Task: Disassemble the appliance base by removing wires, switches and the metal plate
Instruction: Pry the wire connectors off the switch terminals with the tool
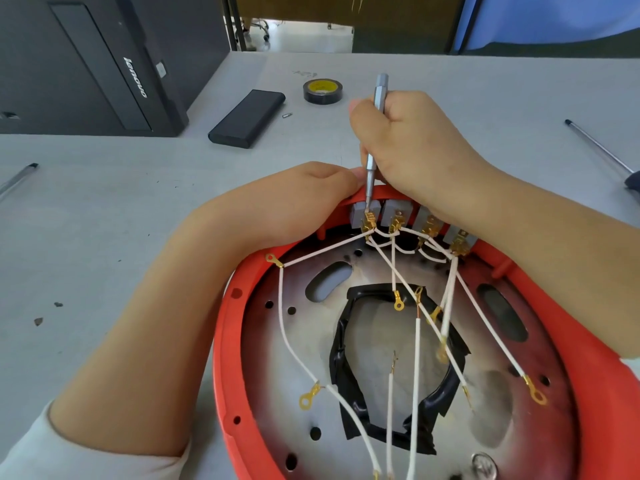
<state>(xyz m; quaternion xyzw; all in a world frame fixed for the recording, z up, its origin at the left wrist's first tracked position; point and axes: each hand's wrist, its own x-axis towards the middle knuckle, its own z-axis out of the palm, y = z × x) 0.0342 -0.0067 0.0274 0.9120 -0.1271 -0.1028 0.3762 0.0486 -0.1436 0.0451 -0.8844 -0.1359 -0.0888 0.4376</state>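
The red round appliance base [225,341] lies open side up on the grey table. Inside it sits a scorched metal plate [298,355] with a black-taped central opening. Several grey switches [391,213] line the far rim, joined by white wires [282,306] with gold ring terminals. My right hand [408,143] grips a slim grey screwdriver [379,95], whose tip touches the gold connector of the leftmost switch [358,216]. My left hand [304,199] grips the far rim just left of that switch.
A black computer case [86,60] stands at the back left. A black power bank [247,117], a small bit [286,115] and a roll of black tape [322,91] lie behind the base. Another screwdriver [599,150] lies at right, a pen [19,178] at left.
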